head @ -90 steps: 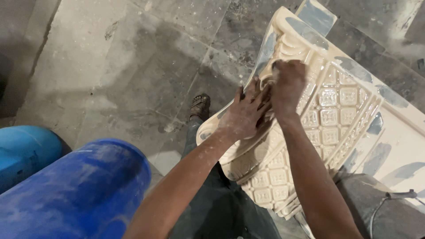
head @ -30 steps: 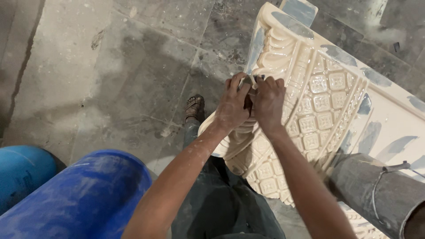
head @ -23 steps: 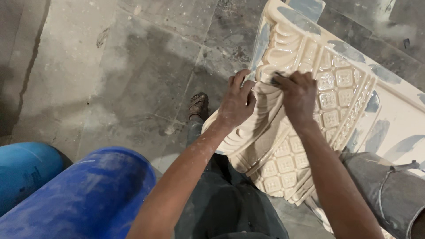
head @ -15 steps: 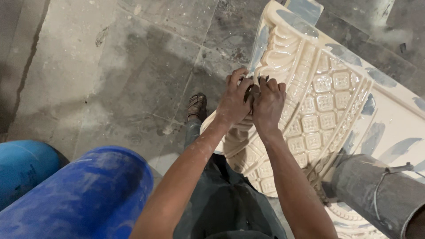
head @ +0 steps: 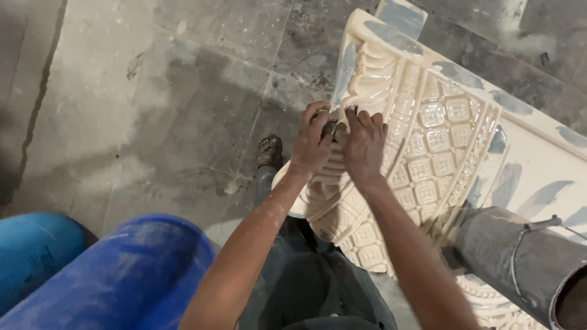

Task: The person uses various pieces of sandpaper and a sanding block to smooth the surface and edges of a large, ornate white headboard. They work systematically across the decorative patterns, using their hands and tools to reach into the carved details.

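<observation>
Grey stone-tiled floor (head: 202, 91), dusty and stained, fills the view. One cream ornamental plaster panel with a moulded grid of squares (head: 440, 140) leans over the person's lap; two blue plastic drums (head: 122, 281) sit at the floor's lower left, one grey pipe (head: 520, 263) at lower right. Left hand (head: 313, 143) and right hand (head: 363, 146) press together on the panel's left edge, fingers curled, pinching something small and dark, too hidden to identify.

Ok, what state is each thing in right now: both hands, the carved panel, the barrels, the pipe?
Left hand: fingers curled, pressed on the panel's ridged carving.
Right hand: curled, touching the left, on the same carving.
Cream carved relief panel: tilted, glossy, blue-smeared edges.
Blue plastic barrels: lying sideways, dusty.
Grey pipe: lying across the panel's lower edge.
</observation>
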